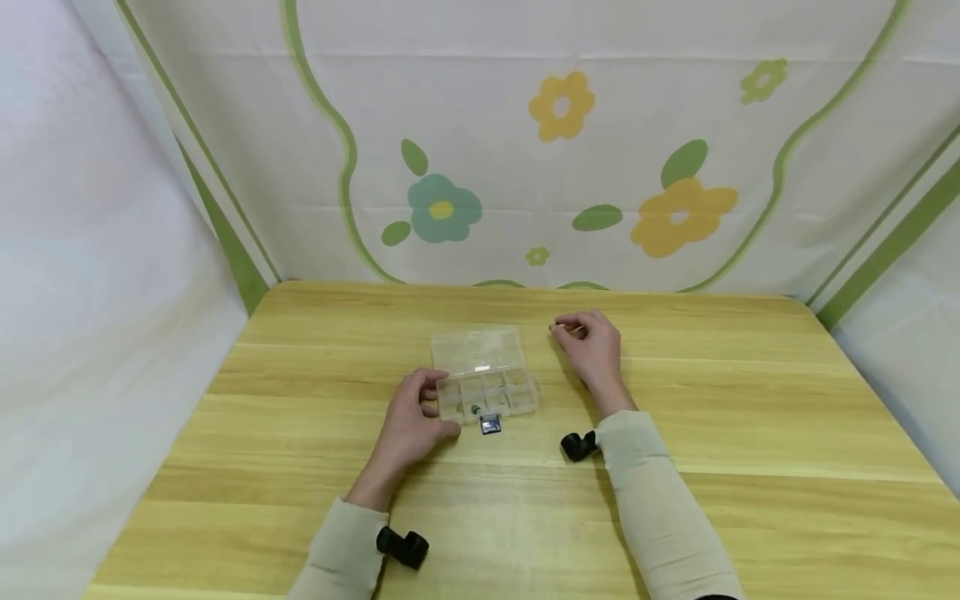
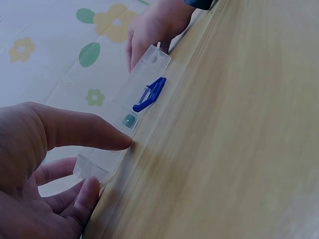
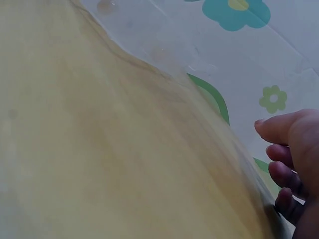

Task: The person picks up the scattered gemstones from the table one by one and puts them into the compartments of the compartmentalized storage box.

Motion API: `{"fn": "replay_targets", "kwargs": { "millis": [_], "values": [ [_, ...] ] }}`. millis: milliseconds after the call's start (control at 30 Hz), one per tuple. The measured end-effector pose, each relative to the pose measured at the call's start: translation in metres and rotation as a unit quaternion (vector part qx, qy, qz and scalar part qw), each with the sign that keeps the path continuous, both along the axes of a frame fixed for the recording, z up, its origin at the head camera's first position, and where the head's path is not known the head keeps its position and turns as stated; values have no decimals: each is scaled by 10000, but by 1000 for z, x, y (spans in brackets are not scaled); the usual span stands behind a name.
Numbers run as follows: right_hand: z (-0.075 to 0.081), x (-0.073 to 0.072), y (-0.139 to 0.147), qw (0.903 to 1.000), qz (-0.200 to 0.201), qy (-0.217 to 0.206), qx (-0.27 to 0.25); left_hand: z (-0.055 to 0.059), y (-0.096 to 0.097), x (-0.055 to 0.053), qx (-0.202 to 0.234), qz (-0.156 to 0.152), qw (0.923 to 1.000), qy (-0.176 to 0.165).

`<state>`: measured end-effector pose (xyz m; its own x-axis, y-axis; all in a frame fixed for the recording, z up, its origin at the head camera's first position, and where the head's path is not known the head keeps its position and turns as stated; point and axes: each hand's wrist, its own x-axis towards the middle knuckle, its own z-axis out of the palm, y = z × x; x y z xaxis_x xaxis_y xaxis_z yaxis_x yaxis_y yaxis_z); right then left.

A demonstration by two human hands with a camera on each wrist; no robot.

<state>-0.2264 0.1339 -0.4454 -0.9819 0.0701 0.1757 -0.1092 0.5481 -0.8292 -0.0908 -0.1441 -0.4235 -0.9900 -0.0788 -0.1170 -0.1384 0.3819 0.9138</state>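
Observation:
A clear plastic compartment box (image 1: 487, 395) lies on the table with its lid (image 1: 477, 350) folded back. My left hand (image 1: 414, 421) holds the box at its left end, thumb at the front edge and fingers curled at the side. Inside a front compartment sits a small dark green piece (image 1: 476, 409), also seen through the wall in the left wrist view. A blue clasp (image 2: 151, 94) sticks out from the box's front. Beyond the box to the right, my right hand (image 1: 592, 346) pinches a tiny item (image 1: 552, 327) between thumb and forefinger; I cannot tell its kind.
The wooden table (image 1: 720, 433) reaches back to a white cloth backdrop (image 1: 495, 125) printed with flowers and leaves. White cloth also hangs at both sides. Black wrist cameras (image 1: 403, 547) are strapped over both light sleeves. A few small pieces lie in other compartments.

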Motion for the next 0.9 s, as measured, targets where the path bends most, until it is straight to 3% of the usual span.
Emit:
{"fn": "replay_targets", "kwargs": {
  "millis": [167, 500, 900],
  "values": [
    [0, 1, -5, 9991, 80, -147, -380, 1, -3, 3, 1, 77, 10000, -57],
    [4, 2, -7, 9993, 107, -50, -344, 4, -2, 1, 41, 78, 10000, -5],
    [11, 17, -13, 9985, 269, -37, -469, 2, 1, 3, 73, 2, 9999, 124]
  ]
}}
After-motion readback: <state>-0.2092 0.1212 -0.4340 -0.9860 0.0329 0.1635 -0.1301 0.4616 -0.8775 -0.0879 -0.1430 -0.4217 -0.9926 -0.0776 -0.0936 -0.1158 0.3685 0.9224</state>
